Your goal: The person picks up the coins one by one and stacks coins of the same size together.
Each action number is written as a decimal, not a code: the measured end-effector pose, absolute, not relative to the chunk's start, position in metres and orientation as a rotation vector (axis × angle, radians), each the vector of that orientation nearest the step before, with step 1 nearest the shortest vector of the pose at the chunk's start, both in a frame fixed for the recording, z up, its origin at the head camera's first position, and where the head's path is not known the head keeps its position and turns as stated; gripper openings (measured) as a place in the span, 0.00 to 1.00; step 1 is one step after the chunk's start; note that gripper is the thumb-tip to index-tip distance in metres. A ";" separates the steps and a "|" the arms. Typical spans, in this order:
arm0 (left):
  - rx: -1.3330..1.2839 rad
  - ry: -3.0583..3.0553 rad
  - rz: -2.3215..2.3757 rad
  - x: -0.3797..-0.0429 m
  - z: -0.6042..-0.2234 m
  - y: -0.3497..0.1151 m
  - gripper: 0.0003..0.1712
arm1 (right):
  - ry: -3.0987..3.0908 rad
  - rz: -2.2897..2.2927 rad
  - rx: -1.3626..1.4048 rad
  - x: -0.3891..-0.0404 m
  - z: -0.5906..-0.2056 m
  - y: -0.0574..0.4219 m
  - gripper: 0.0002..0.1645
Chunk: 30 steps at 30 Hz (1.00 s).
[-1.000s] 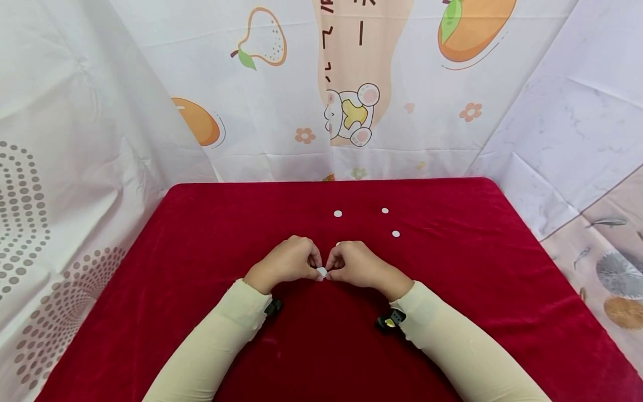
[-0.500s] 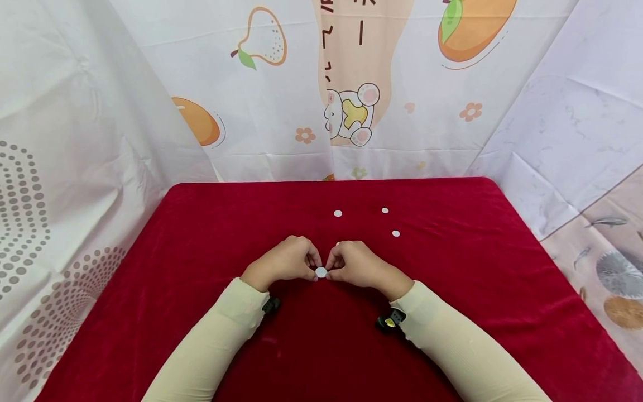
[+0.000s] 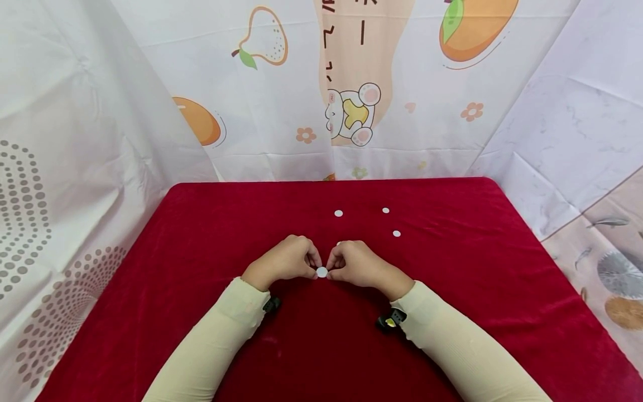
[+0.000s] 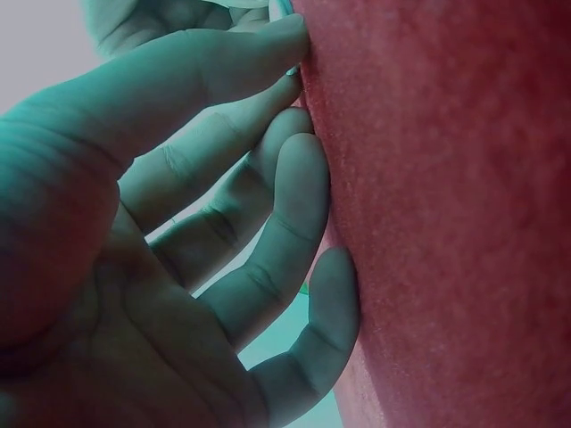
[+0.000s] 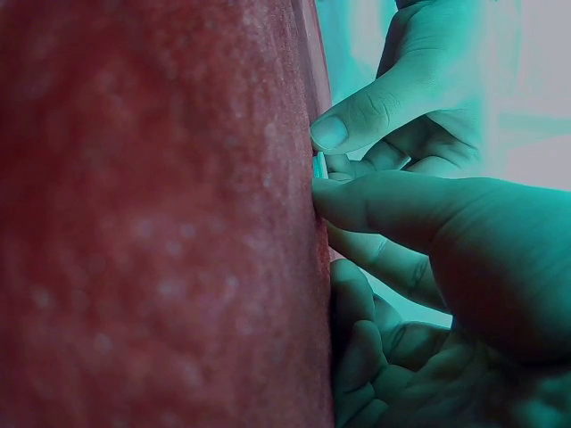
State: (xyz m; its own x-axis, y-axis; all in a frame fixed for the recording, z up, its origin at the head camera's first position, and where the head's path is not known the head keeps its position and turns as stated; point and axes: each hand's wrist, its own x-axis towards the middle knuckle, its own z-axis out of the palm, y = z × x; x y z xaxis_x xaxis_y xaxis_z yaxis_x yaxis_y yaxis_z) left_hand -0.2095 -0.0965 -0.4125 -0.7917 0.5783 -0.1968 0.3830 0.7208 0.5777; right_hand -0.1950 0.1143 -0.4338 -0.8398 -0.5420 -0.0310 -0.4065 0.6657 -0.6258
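Note:
A small round white disc [image 3: 321,272] lies flat on the red cloth between my two hands in the head view. My left hand [image 3: 288,259] holds its left edge with thumb and fingertips, the other fingers bent toward the cloth. From the opposite side my right hand [image 3: 363,265] pinches the right edge. In the right wrist view the disc [image 5: 319,166] shows only as a thin pale edge between the thumbs, close against the cloth. The left thumb mostly covers it in the left wrist view, where the left fingertips [image 4: 302,165] rest along the cloth.
Farther back on the red tablecloth [image 3: 226,212] lie loose white discs [image 3: 339,213], one more disc [image 3: 385,210] at the right and another disc [image 3: 397,233] nearer. Part of a white disc [image 3: 339,243] peeks out behind the right hand. A printed curtain [image 3: 281,100] hangs behind.
The disc was tilted between the fingertips a second ago and now lies flat. My left hand has shifted slightly left; the right hand has stayed in place.

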 end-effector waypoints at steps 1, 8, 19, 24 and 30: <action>0.750 2.562 0.739 -0.210 -0.412 -0.096 0.08 | 2.667 -0.925 -0.770 -0.195 -0.434 0.114 0.06; 0.758 2.566 0.730 -0.210 -0.413 -0.096 0.07 | 2.665 -0.926 -0.775 -0.195 -0.434 0.115 0.06; 0.756 2.563 0.739 -0.209 -0.413 -0.097 0.07 | 2.663 -0.929 -0.778 -0.195 -0.434 0.115 0.06; 0.749 2.570 0.735 -0.209 -0.412 -0.096 0.07 | 2.666 -0.935 -0.772 -0.195 -0.434 0.115 0.05; 0.744 2.567 0.732 -0.209 -0.413 -0.096 0.07 | 2.663 -0.930 -0.758 -0.195 -0.435 0.115 0.06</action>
State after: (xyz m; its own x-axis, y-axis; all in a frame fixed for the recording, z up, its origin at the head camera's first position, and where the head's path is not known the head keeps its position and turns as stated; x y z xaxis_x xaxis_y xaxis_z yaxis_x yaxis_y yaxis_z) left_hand -0.2093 -0.0962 -0.4131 -0.7928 0.5763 -0.1985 0.3851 0.7260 0.5698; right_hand -0.1948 0.1154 -0.4353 -0.8427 -0.5372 -0.0367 -0.3975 0.6666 -0.6305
